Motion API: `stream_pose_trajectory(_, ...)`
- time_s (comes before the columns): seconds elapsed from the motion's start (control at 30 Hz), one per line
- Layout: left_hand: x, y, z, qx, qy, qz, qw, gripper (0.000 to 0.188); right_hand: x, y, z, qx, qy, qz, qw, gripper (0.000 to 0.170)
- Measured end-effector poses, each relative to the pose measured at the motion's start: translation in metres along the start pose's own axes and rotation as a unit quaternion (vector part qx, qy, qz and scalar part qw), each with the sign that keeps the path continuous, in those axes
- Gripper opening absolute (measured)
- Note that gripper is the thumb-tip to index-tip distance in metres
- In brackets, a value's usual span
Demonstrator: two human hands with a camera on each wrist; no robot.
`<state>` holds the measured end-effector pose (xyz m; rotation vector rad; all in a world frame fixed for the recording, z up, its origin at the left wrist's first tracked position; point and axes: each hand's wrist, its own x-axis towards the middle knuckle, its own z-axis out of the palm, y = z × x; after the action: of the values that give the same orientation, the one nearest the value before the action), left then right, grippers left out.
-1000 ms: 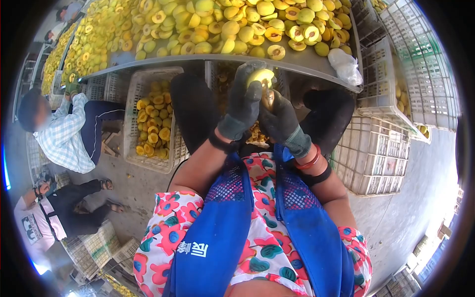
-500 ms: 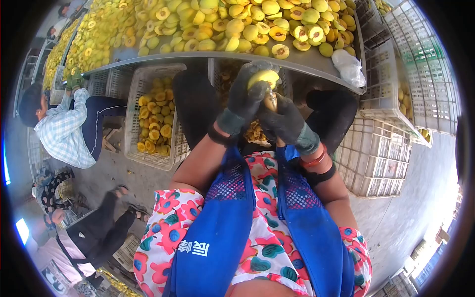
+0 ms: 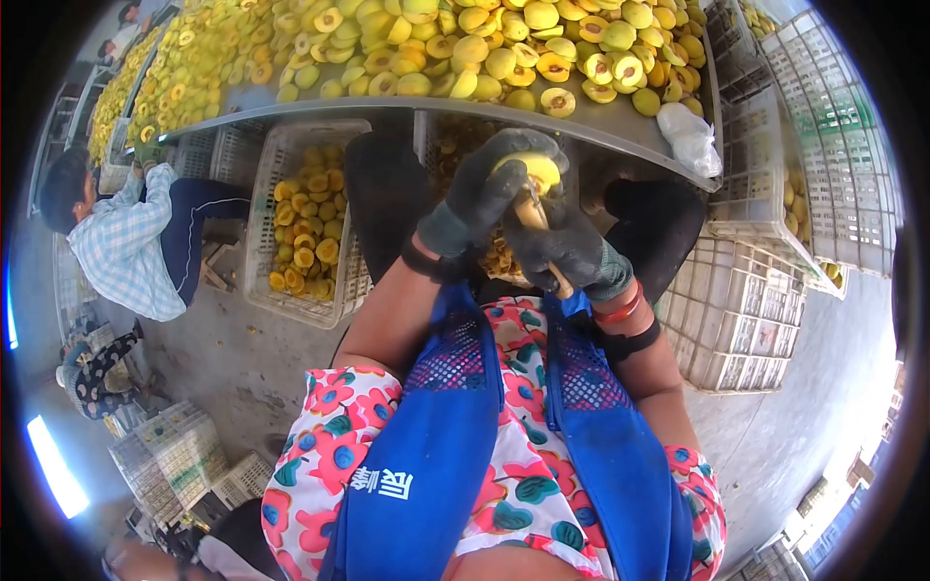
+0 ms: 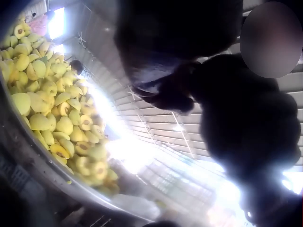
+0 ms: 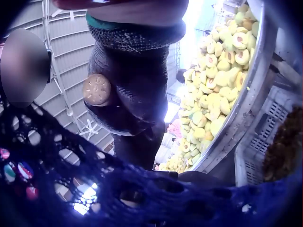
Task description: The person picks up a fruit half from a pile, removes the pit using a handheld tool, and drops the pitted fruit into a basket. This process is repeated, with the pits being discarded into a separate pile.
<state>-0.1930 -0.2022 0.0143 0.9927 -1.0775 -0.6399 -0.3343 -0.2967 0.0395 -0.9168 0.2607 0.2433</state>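
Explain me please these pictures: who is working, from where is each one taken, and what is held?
No robot here: a person wears the cameras. The largest picture looks down from the head; the two smaller ones come from the left and right wrists. On the metal table lie many yellow fruits, many cut in half, and a white plastic bag. The gloved left hand holds a fruit piece; the gloved right hand grips a wooden-handled tool against it.

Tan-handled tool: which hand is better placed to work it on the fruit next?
Likely the right hand: its fingers curl round the tool, while the left hand grips the fruit at its upper end.
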Motion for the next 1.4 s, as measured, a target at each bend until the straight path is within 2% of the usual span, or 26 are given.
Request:
stream_pose_trajectory(0.1, -0.003, -0.002, -0.001, -0.052, -0.022, -0.046, 0.997, 0.038, -0.001, 0.005, 0.001, 0.031, -0.026, -0.006, 0.999, 0.018)
stream_pose_trajectory(0.17, -0.004, -0.009, 0.002, -0.076, 0.02, -0.042, 0.996, 0.039, 0.001, 0.007, -0.005, 0.072, -0.052, 0.008, 0.996, 0.018)
stream_pose_trajectory(0.2, -0.004, -0.011, 0.003, -0.085, 0.044, -0.038, 0.995, 0.039, 0.002, 0.007, -0.007, 0.048, -0.044, 0.009, 0.998, 0.019)
stream_pose_trajectory(0.23, -0.002, -0.005, 0.006, -0.001, 0.096, 0.008, 0.995, 0.04, 0.001, 0.009, -0.009, 0.024, -0.04, 0.009, 0.999, 0.019)
stream_pose_trajectory(0.27, -0.001, 0.0, -0.003, -0.013, 0.163, -0.013, 0.986, 0.04, 0.002, 0.011, -0.008, 0.0, -0.039, 0.009, 0.999, 0.019)
stream_pose_trajectory(0.3, 0.0, 0.004, -0.014, -0.026, 0.23, -0.032, 0.972, 0.04, 0.001, 0.017, -0.003, 0.047, -0.048, -0.044, 0.997, 0.018)
stream_pose_trajectory(0.33, 0.002, 0.01, -0.023, -0.041, 0.294, -0.05, 0.953, 0.04, 0.003, 0.022, -0.003, 0.018, -0.032, -0.053, 0.998, 0.018)
stream_pose_trajectory(0.37, 0.0, 0.021, -0.037, 0.051, 0.328, -0.039, 0.942, 0.042, 0.004, 0.027, -0.006, -0.012, -0.011, -0.065, 0.998, 0.019)
stream_pose_trajectory(0.43, -0.002, 0.044, -0.064, 0.239, 0.403, -0.041, 0.883, 0.047, 0.007, 0.028, -0.015, -0.107, 0.049, -0.052, 0.992, 0.018)
stream_pose_trajectory(0.47, -0.015, 0.031, -0.098, 0.372, 0.412, 0.021, 0.831, 0.034, 0.01, 0.031, -0.017, -0.143, 0.091, -0.037, 0.985, 0.018)
stream_pose_trajectory(0.5, -0.028, 0.019, -0.142, 0.541, 0.405, 0.049, 0.735, 0.036, 0.012, 0.036, -0.018, -0.177, 0.136, -0.023, 0.974, 0.018)
stream_pose_trajectory(0.53, -0.038, 0.026, -0.171, 0.588, 0.385, 0.032, 0.71, 0.038, 0.015, 0.04, -0.02, -0.21, 0.183, -0.009, 0.96, 0.018)
stream_pose_trajectory(0.57, -0.043, 0.031, -0.194, 0.633, 0.363, 0.018, 0.684, 0.041, 0.017, 0.042, -0.023, -0.218, 0.187, -0.017, 0.958, 0.015)
stream_pose_trajectory(0.67, -0.049, 0.002, -0.246, 0.729, 0.365, -0.104, 0.569, 0.05, 0.022, 0.045, -0.025, -0.224, 0.208, -0.03, 0.952, 0.011)
stream_pose_trajectory(0.7, -0.037, 0.013, -0.226, 0.737, 0.313, -0.127, 0.585, 0.057, 0.023, 0.045, -0.024, -0.213, 0.216, -0.027, 0.952, 0.01)
stream_pose_trajectory(0.83, 0.033, -0.011, -0.135, 0.512, 0.158, -0.05, 0.843, 0.048, 0.026, 0.052, -0.032, -0.177, 0.241, -0.015, 0.954, 0.01)
stream_pose_trajectory(0.9, 0.064, -0.066, -0.102, 0.479, 0.05, -0.035, 0.876, 0.044, 0.025, 0.05, -0.031, -0.17, 0.258, -0.018, 0.951, 0.012)
stream_pose_trajectory(0.97, 0.094, -0.094, -0.062, 0.46, -0.042, -0.065, 0.885, 0.044, 0.018, 0.045, -0.026, -0.166, 0.272, -0.022, 0.947, 0.014)
stream_pose_trajectory(1.0, 0.109, -0.107, -0.047, 0.484, -0.085, -0.131, 0.861, 0.048, 0.016, 0.049, -0.031, -0.194, 0.274, -0.034, 0.941, 0.014)
stream_pose_trajectory(1.03, 0.116, -0.131, -0.043, 0.514, -0.116, -0.095, 0.844, 0.052, 0.016, 0.058, -0.04, -0.222, 0.276, -0.045, 0.934, 0.015)
stream_pose_trajectory(1.07, 0.126, -0.147, -0.037, 0.537, -0.152, -0.14, 0.818, 0.053, 0.014, 0.062, -0.047, -0.25, 0.276, -0.056, 0.926, 0.016)
stream_pose_trajectory(1.13, 0.142, -0.172, -0.029, 0.579, -0.22, -0.226, 0.752, 0.054, 0.005, 0.057, -0.046, -0.222, 0.278, -0.044, 0.934, 0.016)
stream_pose_trajectory(1.17, 0.148, -0.183, -0.029, 0.61, -0.238, -0.224, 0.722, 0.056, 0.002, 0.055, -0.045, -0.207, 0.278, -0.038, 0.937, 0.016)
stream_pose_trajectory(1.27, 0.152, -0.175, -0.028, 0.593, -0.275, -0.242, 0.717, 0.057, -0.004, 0.053, -0.043, -0.175, 0.279, -0.055, 0.943, 0.016)
stream_pose_trajectory(1.3, 0.149, -0.179, -0.028, 0.6, -0.238, -0.247, 0.723, 0.059, -0.004, 0.053, -0.043, -0.185, 0.282, -0.06, 0.94, 0.016)
stream_pose_trajectory(1.4, 0.138, -0.181, -0.041, 0.557, -0.153, -0.196, 0.792, 0.064, -0.001, 0.049, -0.043, -0.185, 0.286, -0.078, 0.937, 0.015)
